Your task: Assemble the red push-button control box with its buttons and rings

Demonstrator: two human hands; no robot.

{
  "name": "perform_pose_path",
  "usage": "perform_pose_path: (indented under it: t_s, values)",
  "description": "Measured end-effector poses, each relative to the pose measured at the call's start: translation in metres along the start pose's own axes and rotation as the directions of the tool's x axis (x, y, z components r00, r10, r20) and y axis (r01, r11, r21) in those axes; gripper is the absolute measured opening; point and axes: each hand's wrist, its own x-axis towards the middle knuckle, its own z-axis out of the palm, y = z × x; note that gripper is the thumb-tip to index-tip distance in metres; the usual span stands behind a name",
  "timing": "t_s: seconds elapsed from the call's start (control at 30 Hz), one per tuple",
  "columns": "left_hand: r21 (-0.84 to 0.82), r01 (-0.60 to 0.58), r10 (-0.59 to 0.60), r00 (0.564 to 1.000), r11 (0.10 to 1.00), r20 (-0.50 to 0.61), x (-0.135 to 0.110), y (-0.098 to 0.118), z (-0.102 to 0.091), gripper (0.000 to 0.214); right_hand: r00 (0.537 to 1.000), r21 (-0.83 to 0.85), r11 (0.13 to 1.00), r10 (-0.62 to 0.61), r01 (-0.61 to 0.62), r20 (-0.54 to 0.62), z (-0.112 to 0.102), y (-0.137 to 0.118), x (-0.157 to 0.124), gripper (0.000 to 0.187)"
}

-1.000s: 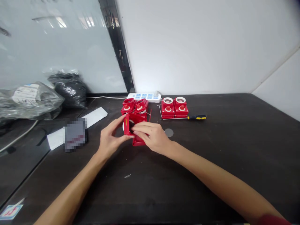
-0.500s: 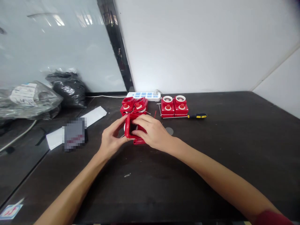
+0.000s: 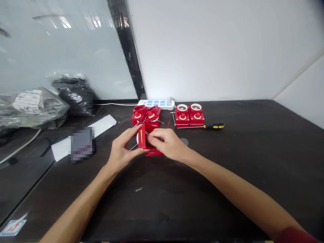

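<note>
My left hand (image 3: 123, 152) pinches a red plastic switch-box cover (image 3: 141, 137) held upright on edge, a yellow stripe showing on its side. My right hand (image 3: 165, 144) curls around the same cover from the right, fingertips against it. Under my right hand lies a red box base (image 3: 154, 152) on the dark table (image 3: 202, 189). Just behind sit two more red boxes with open tops (image 3: 145, 114), tilted against each other.
Two assembled red push-button boxes (image 3: 189, 116) stand at the back, a yellow-and-black screwdriver (image 3: 214, 126) beside them. A white power strip (image 3: 157, 104) lies against the wall. Plastic bags (image 3: 32, 108), white paper (image 3: 101, 125) and a blurred dark item (image 3: 81, 145) occupy the left.
The red cover has been turned from facing me to edge-on. My right hand's fingers shifted from over its face to its right side. Both hands stay in the same spot.
</note>
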Motion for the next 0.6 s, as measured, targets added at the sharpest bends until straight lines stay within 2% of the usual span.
perform_pose_path:
  t_s: [0.07, 0.13, 0.2, 0.27, 0.37, 0.47, 0.6]
  values:
    - [0.028, -0.034, 0.033, 0.999, 0.999, 0.018, 0.0, 0.002, -0.001, 0.071, 0.976, 0.224, 0.95, 0.208, -0.216, 0.057, 0.0, -0.001, 0.001, 0.025]
    - [0.048, -0.059, 0.058, 0.998, 0.997, 0.023, 0.0, 0.006, -0.002, 0.07, 0.919, 0.428, 0.813, 0.359, -0.394, 0.163, 0.0, -0.003, 0.002, 0.023]
    - [0.067, -0.076, 0.075, 0.997, 0.995, 0.014, 0.0, 0.009, -0.003, 0.072, 0.874, 0.554, 0.678, 0.411, -0.483, 0.259, -0.002, -0.005, 0.002, 0.017]
    - [0.079, -0.096, 0.096, 0.995, 0.992, 0.004, -0.001, 0.012, -0.003, 0.074, 0.856, 0.599, 0.616, 0.428, -0.512, 0.291, -0.003, -0.006, 0.002, 0.011]
    - [0.057, -0.125, 0.123, 0.992, 0.991, 0.022, -0.001, 0.014, -0.002, 0.075, 0.847, 0.602, 0.602, 0.439, -0.524, 0.299, -0.002, -0.007, 0.002, 0.005]
    - [0.025, -0.136, 0.134, 0.989, 0.99, 0.056, -0.003, 0.016, 0.0, 0.075, 0.844, 0.597, 0.602, 0.442, -0.53, 0.304, -0.001, -0.006, 0.001, 0.011]
    - [0.042, -0.145, 0.142, 0.988, 0.989, 0.054, -0.005, 0.015, 0.002, 0.074, 0.863, 0.585, 0.644, 0.447, -0.494, 0.236, 0.003, -0.007, -0.001, 0.011]
